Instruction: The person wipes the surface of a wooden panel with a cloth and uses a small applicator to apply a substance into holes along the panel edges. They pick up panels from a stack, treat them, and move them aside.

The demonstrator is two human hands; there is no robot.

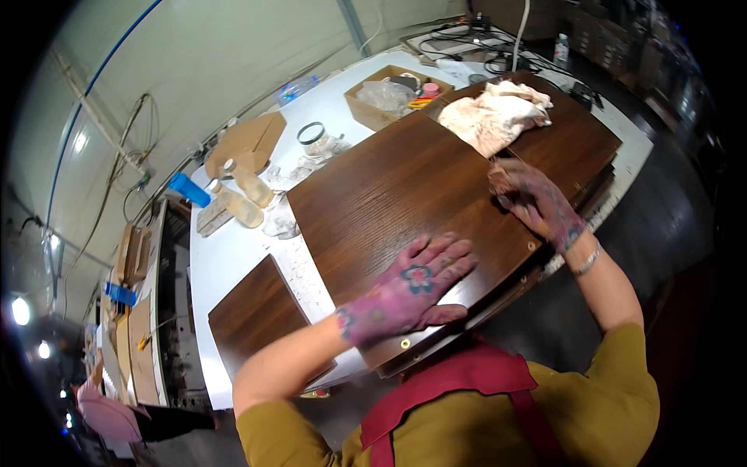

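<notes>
A large dark brown wood-grain panel [405, 183] lies on the white worktable [241, 249], stacked on other panels. My left hand [412, 284], stained purple, rests flat with fingers spread on the panel's near edge. My right hand [533, 201], also stained, is closed around a thin brush-like tool whose tip touches the panel's surface near the right side. A crumpled stained white rag [494, 113] sits on the panel's far end, just beyond my right hand.
A smaller dark panel [253, 315] lies at the table's near left. Two plastic bottles [245, 198], a glass jar [313, 136], a cardboard box [389, 97] of supplies, and cables stand at the back. Another person's hand [97, 389] appears far left.
</notes>
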